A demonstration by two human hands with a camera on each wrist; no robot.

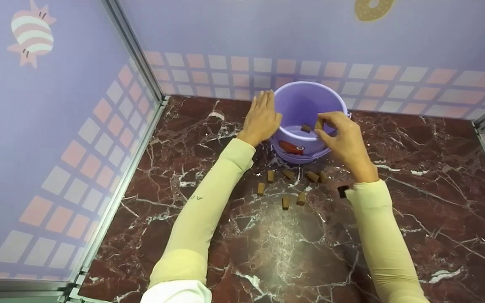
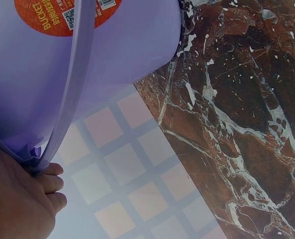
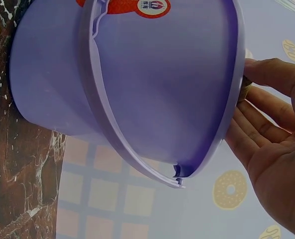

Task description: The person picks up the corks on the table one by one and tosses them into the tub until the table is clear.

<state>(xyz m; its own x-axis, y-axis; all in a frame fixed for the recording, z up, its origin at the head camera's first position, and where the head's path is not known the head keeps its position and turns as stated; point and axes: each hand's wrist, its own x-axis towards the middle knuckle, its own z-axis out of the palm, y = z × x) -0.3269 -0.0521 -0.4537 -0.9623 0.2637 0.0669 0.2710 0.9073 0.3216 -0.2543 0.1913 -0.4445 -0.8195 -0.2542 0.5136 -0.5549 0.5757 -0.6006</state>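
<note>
My right hand [image 1: 345,136] pinches a cork stopper [image 1: 319,125] between thumb and fingers at the front right rim of a purple bucket [image 1: 297,145]. In the right wrist view, the rim hides much of the held cork stopper [image 3: 245,89]. Another cork stopper [image 1: 305,127] lies inside the bucket on its bottom. My left hand [image 1: 261,120] rests against the bucket's left rim, fingers extended in the head view. Near the handle's end, its fingers [image 2: 52,184] show in the left wrist view; the thumb is hidden there.
Several loose cork stoppers [image 1: 286,203] lie on the dark red marbled tabletop [image 1: 225,248] in front of the bucket. The bucket's handle [image 3: 107,114] hangs down its front. A lilac back wall [image 1: 246,38] stands close behind, with a side panel [image 1: 57,126] at the left.
</note>
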